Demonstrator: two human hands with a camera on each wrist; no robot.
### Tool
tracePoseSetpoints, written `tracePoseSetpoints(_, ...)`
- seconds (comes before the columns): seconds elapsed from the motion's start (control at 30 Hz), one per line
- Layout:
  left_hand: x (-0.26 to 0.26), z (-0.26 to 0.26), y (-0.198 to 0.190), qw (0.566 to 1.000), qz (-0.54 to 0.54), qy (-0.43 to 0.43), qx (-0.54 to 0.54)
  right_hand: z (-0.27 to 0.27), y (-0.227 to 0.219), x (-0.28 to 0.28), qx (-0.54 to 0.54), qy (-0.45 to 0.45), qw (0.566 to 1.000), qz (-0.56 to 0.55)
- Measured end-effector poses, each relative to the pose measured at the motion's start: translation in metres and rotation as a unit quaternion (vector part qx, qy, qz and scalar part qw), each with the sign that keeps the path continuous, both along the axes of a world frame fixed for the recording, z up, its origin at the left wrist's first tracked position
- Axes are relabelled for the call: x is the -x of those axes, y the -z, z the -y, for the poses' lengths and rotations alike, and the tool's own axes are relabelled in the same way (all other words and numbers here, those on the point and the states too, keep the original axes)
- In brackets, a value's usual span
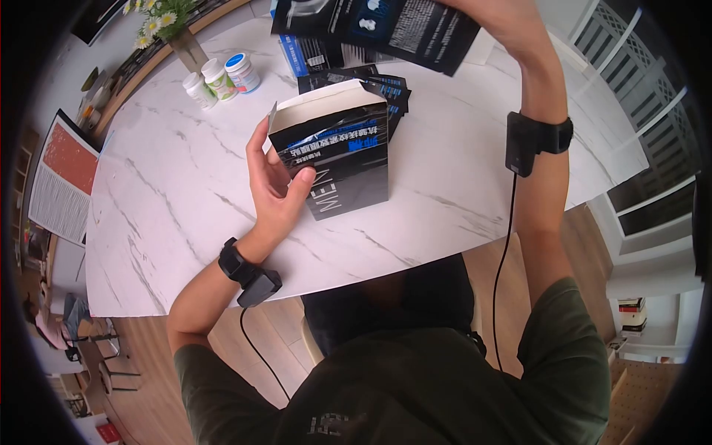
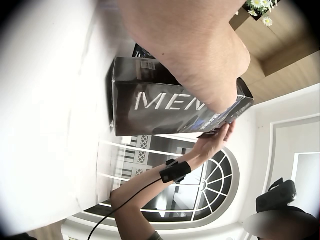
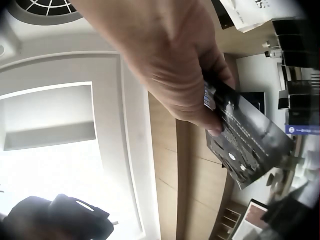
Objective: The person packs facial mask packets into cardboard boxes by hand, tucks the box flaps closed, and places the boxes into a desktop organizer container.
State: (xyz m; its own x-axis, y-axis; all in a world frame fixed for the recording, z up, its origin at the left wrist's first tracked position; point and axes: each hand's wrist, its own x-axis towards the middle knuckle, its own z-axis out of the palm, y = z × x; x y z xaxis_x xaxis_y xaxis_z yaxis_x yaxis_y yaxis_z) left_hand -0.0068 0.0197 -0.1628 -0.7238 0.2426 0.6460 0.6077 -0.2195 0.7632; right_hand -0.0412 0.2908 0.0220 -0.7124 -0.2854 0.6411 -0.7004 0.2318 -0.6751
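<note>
On the marble-patterned table, my left hand (image 1: pixel 276 199) grips a black carton (image 1: pixel 348 178) marked "MEN". The carton stands upright with its top flaps raised; my thumb lies on its near face and the fingers go round the left side. Up at the top right, my right hand (image 3: pixel 170 70) pinches a flat black printed packet (image 3: pixel 250 135) by one end, thumb on one face. That packet hangs over the far part of the table, above and beyond the carton. Several similar black packets (image 1: pixel 399 96) lie fanned out behind the carton, partly hidden by it.
A blue and black box (image 1: pixel 295 58) stands at the back, partly covered by the raised packet. Three white bottles (image 1: pixel 219 80) stand at the far left near a vase of daisies (image 1: pixel 185 48). The table's curved front edge (image 1: pixel 371 278) runs close to my lap.
</note>
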Motion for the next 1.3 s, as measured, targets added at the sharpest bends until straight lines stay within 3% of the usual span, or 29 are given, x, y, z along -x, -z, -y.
tracePoseSetpoints(0.1, 0.001, 0.0, 0.0, 1.0, -0.003, 0.0, 0.002, -0.005, -0.001, -0.006, -0.047, -0.022, 0.999, -0.008)
tracePoseSetpoints(0.13, 0.001, 0.0, 0.0, 1.0, -0.002, 0.0, 0.003, -0.007, 0.001, 0.0, -0.08, -0.07, 0.994, -0.019)
tracePoseSetpoints(0.17, 0.001, 0.0, 0.0, 1.0, -0.002, 0.001, 0.004, -0.007, -0.001, -0.003, -0.141, -0.054, 0.988, -0.005)
tracePoseSetpoints(0.23, 0.001, 0.0, 0.0, 1.0, -0.003, 0.005, -0.004, -0.011, 0.004, 0.006, -0.238, -0.066, 0.965, -0.09)
tracePoseSetpoints(0.27, 0.002, -0.001, 0.0, 1.0, -0.004, 0.006, -0.004, -0.013, 0.005, 0.007, -0.238, -0.065, 0.965, -0.09)
tracePoseSetpoints(0.4, 0.002, 0.0, 0.0, 1.0, -0.007, 0.002, -0.003, -0.008, 0.003, 0.001, -0.206, -0.094, 0.972, -0.057)
tracePoseSetpoints(0.47, 0.001, 0.001, 0.0, 1.0, -0.006, 0.001, -0.002, -0.003, -0.004, -0.009, -0.103, 0.071, 0.99, -0.059)
tracePoseSetpoints(0.63, 0.0, 0.0, -0.001, 1.0, -0.002, 0.001, 0.002, 0.002, -0.002, -0.002, 0.025, 0.05, 0.994, -0.096)
tracePoseSetpoints(0.7, -0.001, 0.0, -0.002, 1.0, 0.0, 0.002, 0.004, 0.006, 0.001, 0.0, 0.091, -0.005, 0.992, -0.089)
tracePoseSetpoints(0.9, -0.001, 0.001, -0.002, 1.0, -0.007, -0.001, 0.012, 0.011, 0.006, 0.004, 0.143, -0.025, 0.986, -0.082)
tracePoseSetpoints(0.97, -0.001, 0.001, -0.002, 1.0, -0.007, -0.001, 0.014, 0.015, 0.011, 0.012, 0.097, -0.059, 0.987, -0.111)
tracePoseSetpoints(1.0, -0.001, 0.0, -0.002, 1.0, -0.01, -0.002, 0.011, 0.016, 0.009, 0.002, 0.036, -0.039, 0.996, -0.07)
tracePoseSetpoints(1.03, -0.001, 0.0, -0.002, 1.0, -0.014, -0.003, 0.007, 0.014, 0.014, 0.013, -0.006, -0.044, 0.992, -0.119)
tracePoseSetpoints(1.1, 0.0, 0.001, -0.001, 1.0, -0.015, -0.004, 0.008, 0.019, 0.008, -0.005, -0.112, 0.025, 0.986, -0.122)
tracePoseSetpoints(1.3, 0.0, 0.001, -0.001, 1.0, -0.013, 0.002, 0.009, 0.025, 0.005, -0.013, 0.014, -0.019, 0.998, -0.065)
